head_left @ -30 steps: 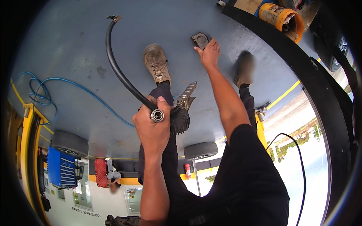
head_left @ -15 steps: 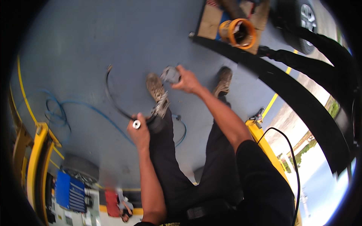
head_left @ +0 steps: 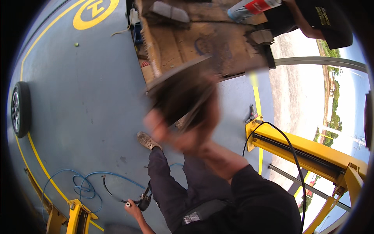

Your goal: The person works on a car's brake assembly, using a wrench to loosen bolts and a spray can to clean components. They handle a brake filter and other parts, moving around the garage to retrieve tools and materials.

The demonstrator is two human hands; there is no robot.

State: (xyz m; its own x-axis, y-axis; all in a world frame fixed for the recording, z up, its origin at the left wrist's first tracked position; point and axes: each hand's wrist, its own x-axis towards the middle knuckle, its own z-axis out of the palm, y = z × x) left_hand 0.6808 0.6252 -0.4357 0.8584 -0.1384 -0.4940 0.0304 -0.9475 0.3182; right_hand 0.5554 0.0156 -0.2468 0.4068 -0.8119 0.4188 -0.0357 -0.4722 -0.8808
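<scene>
My right hand [head_left: 194, 132] is raised in front of me, its fingers around dark, curved plates that look like brake pads [head_left: 177, 91]. Motion smears both the hand and the plates. Low at my left side, my left hand [head_left: 134, 210] is closed round a black air gun [head_left: 145, 202] with a round silver end. A short black hose [head_left: 108, 188] curves out from the gun. Beyond my right hand stands a cardboard-covered work surface [head_left: 171, 43]. A grey brake pad [head_left: 169, 11] lies at its far left, another pad [head_left: 261, 37] at its right.
A person's arm [head_left: 306, 23] and a spray can [head_left: 251, 9] are at the far right of the work surface. Blue air hose [head_left: 83, 187] loops over the floor at left. A yellow lift post [head_left: 304, 146] stands right, a wheel [head_left: 22, 109] far left.
My view has swung toward the work surface. My right hand has come up nearer to it with the plates. My left hand has dropped low beside my leg, still on the air gun.
</scene>
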